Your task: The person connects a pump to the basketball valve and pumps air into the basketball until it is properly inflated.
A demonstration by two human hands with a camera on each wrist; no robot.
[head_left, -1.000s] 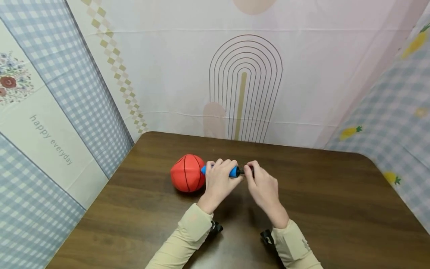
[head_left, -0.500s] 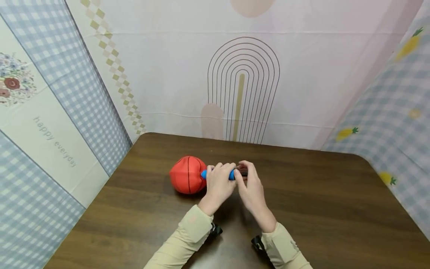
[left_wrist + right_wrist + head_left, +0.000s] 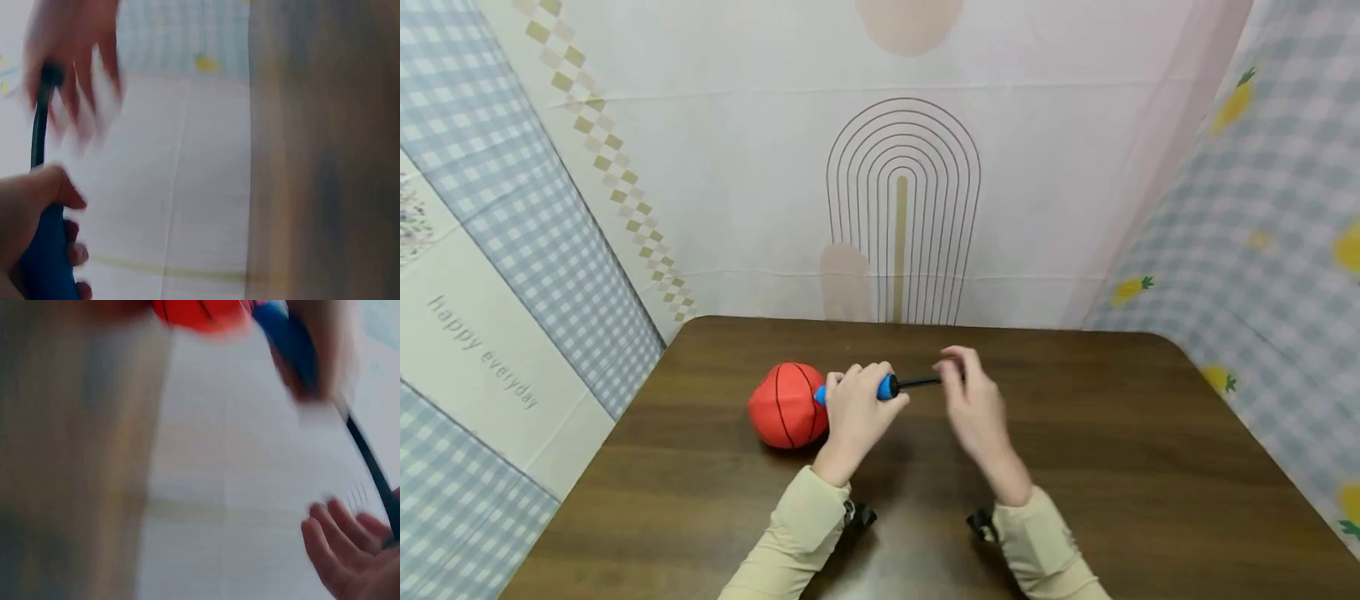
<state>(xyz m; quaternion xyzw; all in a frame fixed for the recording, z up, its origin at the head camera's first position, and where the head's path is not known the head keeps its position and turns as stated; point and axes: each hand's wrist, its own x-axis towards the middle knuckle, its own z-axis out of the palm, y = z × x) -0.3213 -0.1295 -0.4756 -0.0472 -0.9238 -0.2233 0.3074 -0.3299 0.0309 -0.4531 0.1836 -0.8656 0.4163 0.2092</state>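
A blue hand pump (image 3: 888, 387) lies across the middle of the head view, its left end right at a red ball (image 3: 787, 407) with black seam lines. My left hand (image 3: 856, 414) grips the pump's barrel, hiding much of it. The black rod (image 3: 919, 382) stands drawn out to the right. At its far end is my right hand (image 3: 979, 412); in the right wrist view its fingers (image 3: 340, 540) are loosely spread, with the rod's end against the palm. The left wrist view shows the rod's dark knob (image 3: 52, 74) in front of that hand. The ball looks dented and not fully round.
Everything is over a brown wooden table (image 3: 1112, 467). A pale cloth (image 3: 760, 183) with an arch print hangs behind it. Checked cloths hang at both sides, the right one (image 3: 1210, 275) with pineapples. Black straps show at both wrists.
My right hand went in toward the left hand, pushing the rod in, then moved back out right, with the rod drawn out again. My left hand kept its grip. The head view shifted.
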